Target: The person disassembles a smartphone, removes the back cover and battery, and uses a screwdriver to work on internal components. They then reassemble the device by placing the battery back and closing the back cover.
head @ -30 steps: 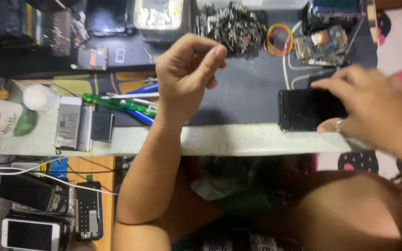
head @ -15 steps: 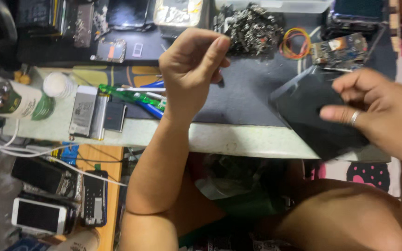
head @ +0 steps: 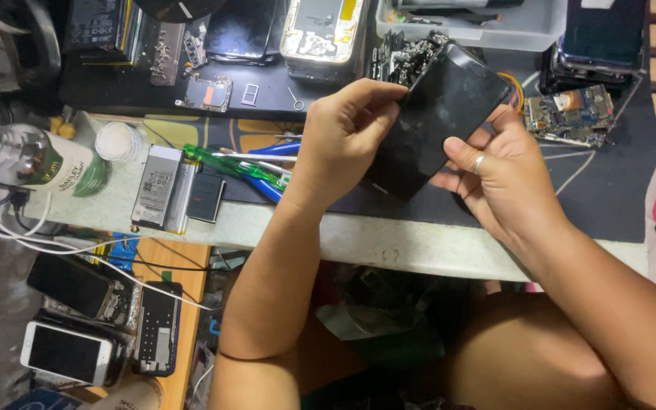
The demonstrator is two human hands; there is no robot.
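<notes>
A black smartphone (head: 438, 114) is held tilted above the workbench, screen side up, by both hands. My left hand (head: 341, 144) grips its left long edge, thumb and forefinger pinched near the upper corner. My right hand (head: 495, 175), with a ring on one finger, supports the phone from the right and below, thumb lying on the glass. Under the phone is a dark work mat (head: 609, 190).
Green and blue screwdrivers (head: 237, 163), a flat battery (head: 157, 188), a clear bottle (head: 32, 159) and a white cap lie at left. A circuit board (head: 571, 114), a pile of small metal parts (head: 411, 49) and opened phones sit behind. More phones (head: 70, 353) rest on a lower shelf.
My right hand lifted the black phone off the mat and carried it left and up. My left hand, empty and curled before, has taken hold of its left edge.
</notes>
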